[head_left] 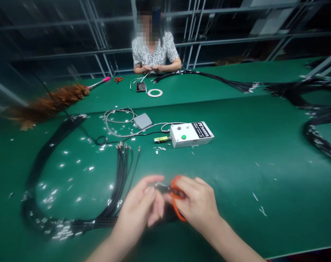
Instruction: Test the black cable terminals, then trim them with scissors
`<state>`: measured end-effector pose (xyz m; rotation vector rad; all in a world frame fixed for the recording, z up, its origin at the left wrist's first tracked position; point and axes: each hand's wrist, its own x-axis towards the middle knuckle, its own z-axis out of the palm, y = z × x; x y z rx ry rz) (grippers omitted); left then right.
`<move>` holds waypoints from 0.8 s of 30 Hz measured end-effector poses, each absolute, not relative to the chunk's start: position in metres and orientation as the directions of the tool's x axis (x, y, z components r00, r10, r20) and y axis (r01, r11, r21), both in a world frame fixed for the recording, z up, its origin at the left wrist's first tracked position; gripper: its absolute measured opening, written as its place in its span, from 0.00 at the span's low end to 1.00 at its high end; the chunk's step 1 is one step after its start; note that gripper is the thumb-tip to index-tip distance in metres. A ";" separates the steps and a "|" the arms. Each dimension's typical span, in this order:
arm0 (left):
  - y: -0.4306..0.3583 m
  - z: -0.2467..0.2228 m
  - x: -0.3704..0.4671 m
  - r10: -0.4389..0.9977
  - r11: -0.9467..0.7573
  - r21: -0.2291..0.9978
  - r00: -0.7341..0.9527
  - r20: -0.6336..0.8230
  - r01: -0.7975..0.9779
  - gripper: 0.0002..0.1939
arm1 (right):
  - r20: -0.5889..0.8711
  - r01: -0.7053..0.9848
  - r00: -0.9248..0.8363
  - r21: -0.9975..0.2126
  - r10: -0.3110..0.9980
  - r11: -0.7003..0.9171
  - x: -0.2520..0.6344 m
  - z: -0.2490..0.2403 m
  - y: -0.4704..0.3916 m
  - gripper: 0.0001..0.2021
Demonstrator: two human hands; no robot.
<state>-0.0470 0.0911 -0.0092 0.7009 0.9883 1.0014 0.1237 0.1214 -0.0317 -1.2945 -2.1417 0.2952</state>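
Note:
My right hand (198,200) grips a pair of orange-handled scissors (175,182), the blades pointing left. Those blades reach the fingertips of my left hand (136,203), which is closed in a pinch. Whatever small thing lies between the left fingers is blurred. Beside and partly behind the left wrist runs a bundle of black cables (120,178), its loose ends with copper-coloured tips fanned upward. The bundle curves round to the left, with small shiny bits along it.
A white control box (188,135) with a green button stands ahead, and a grey pedal (143,121) lies left of it. Beyond are a feather duster (56,100), a white ring (155,93) and a seated person (156,51) handling something thin. More black cables (318,123) lie right.

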 end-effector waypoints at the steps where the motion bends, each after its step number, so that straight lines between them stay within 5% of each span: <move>1: 0.091 -0.009 -0.047 0.914 0.402 0.845 0.204 -0.350 -0.354 0.23 | 0.382 0.722 -0.338 -0.481 0.860 0.497 0.124 -0.032 0.121 0.17; 24: 0.092 -0.004 -0.046 0.900 0.435 0.810 0.229 -0.372 -0.394 0.22 | 0.418 0.722 -0.308 -0.483 0.855 0.496 0.122 -0.038 0.121 0.21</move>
